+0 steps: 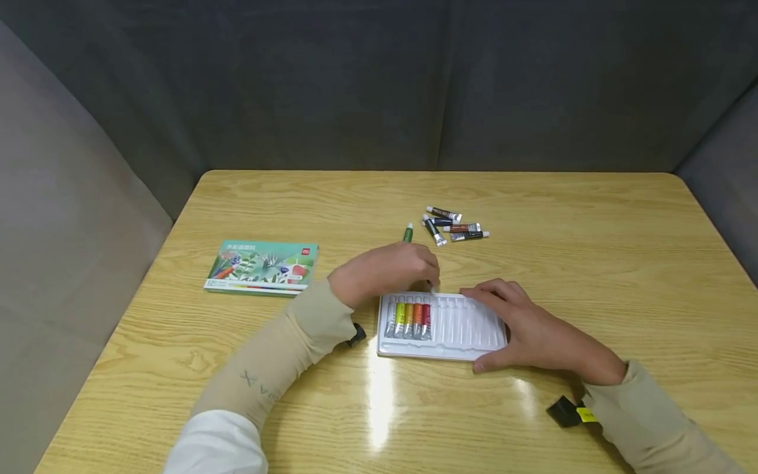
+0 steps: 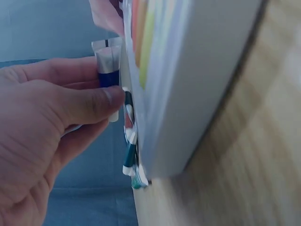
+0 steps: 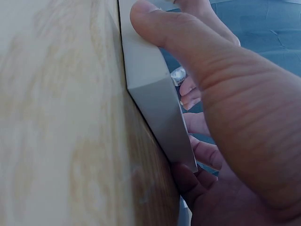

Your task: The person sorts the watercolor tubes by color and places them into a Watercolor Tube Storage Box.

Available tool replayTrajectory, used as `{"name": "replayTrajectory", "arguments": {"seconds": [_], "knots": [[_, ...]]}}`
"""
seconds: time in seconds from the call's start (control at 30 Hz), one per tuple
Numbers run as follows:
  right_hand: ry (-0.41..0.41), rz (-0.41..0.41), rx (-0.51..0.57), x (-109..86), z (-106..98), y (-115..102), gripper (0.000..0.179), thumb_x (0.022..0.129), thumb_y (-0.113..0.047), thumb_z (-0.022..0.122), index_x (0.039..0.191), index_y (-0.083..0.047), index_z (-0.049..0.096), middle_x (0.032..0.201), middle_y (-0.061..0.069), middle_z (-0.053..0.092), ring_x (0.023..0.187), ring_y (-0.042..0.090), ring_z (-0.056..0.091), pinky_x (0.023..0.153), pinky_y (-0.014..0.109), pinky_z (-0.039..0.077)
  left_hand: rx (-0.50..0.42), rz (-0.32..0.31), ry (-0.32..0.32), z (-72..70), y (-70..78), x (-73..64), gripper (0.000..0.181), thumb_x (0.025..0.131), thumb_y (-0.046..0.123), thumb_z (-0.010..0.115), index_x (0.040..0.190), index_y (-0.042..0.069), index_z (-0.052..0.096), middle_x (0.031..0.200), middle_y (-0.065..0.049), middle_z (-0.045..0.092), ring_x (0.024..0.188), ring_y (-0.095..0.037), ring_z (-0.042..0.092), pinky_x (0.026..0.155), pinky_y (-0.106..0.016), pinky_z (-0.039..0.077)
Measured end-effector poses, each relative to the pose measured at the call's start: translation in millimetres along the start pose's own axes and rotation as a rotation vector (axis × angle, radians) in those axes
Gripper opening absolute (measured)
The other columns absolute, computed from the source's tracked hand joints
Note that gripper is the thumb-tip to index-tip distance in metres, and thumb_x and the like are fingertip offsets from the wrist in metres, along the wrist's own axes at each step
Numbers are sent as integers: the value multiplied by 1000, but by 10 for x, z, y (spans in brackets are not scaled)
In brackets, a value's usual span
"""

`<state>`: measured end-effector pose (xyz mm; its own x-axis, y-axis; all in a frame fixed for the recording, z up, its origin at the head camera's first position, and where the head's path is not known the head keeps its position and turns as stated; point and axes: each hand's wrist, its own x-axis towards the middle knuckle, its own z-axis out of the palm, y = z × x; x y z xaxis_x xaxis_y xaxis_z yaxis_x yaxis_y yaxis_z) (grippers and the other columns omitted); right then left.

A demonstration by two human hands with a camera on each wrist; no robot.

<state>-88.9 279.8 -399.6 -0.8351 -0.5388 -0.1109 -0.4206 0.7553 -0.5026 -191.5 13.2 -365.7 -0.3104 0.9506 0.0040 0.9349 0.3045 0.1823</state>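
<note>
My left hand (image 1: 387,271) is over the back edge of a white plastic tray (image 1: 414,348). Between thumb and fingers it pinches a small paint tube (image 2: 108,63), silver with a blue band and a white cap, seen best in the left wrist view. Paint tubes in white, yellow, orange and red (image 1: 426,321) lie side by side in the tray's left slots. At the tray's right end, my right hand (image 1: 535,332) grips it, thumb at the front side and fingers at the back. A green paint tube (image 1: 408,232) lies just behind the left hand.
Several dark and brown paint tubes (image 1: 462,228) lie in a loose cluster on the table behind the tray. A green illustrated paint box (image 1: 260,266) lies to the left, beyond the left forearm. Dark cloth (image 1: 355,85) hangs behind the wooden table (image 1: 592,263).
</note>
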Motion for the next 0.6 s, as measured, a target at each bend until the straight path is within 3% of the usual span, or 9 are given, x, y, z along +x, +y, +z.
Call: {"name": "replayTrajectory", "arguments": {"seconds": [0.2,0.43,0.6], "knots": [[6,-16,-6,0,8,10,108,69,-73,82,155,-18,45,148,5,45,135,26,41,105,53,49,45,27,-13,15,116,-8,18,99,8,68,112,14,80,115,1,78,107,-10,71,96,-22,57],[-8,-7,-10,12,18,11,110,69,-75,81,157,-20,44,150,3,44,136,23,41,105,50,50,-28,25,29,34,211,-49,24,102,3,61,110,14,81,116,0,78,110,-10,71,97,-22,57],[9,-17,-13,9,12,15,109,69,-74,82,155,-19,45,149,3,45,135,24,41,104,51,49,-91,27,9,28,237,-36,27,102,1,59,111,13,80,118,0,77,114,-11,70,99,-23,56]]}}
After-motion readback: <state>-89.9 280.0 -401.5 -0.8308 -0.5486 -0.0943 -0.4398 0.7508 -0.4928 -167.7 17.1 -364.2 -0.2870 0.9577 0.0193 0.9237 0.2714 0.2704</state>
